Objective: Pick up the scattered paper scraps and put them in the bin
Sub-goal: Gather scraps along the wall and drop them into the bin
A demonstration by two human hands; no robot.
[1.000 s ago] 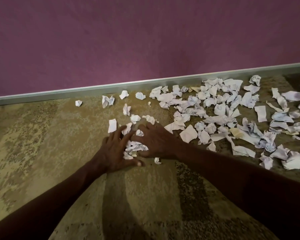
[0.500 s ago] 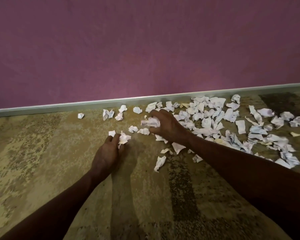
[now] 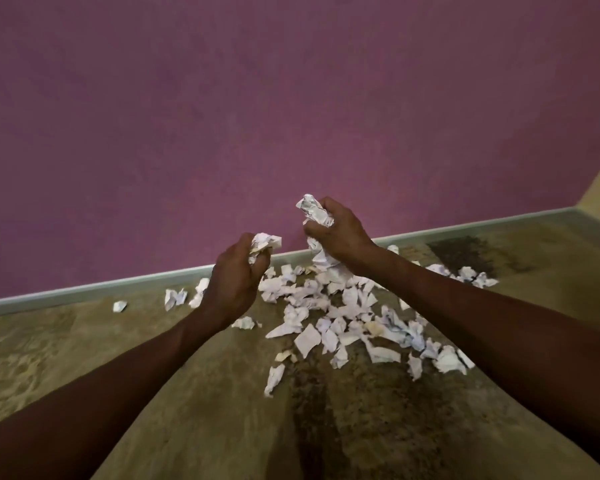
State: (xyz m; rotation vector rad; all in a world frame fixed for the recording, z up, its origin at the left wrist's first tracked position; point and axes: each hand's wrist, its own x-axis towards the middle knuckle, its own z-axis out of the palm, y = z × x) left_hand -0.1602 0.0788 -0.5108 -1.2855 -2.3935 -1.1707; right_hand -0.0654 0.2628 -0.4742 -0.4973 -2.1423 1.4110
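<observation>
1. Up in front of me, my left hand (image 3: 234,278) grips a small crumpled wad (image 3: 264,244), which pokes up and to the right out of my fist.
2. My right hand (image 3: 340,230) clutches a longer bunch of scraps (image 3: 315,216); its long axis runs roughly upright, one end sticking out above my fingers, the other trailing down below my palm.
3. Beneath and between both hands, loose paper scraps (image 3: 340,323) lie scattered on the carpet (image 3: 194,410), some reaching left past my left hand toward the baseboard (image 3: 84,292).
</observation>
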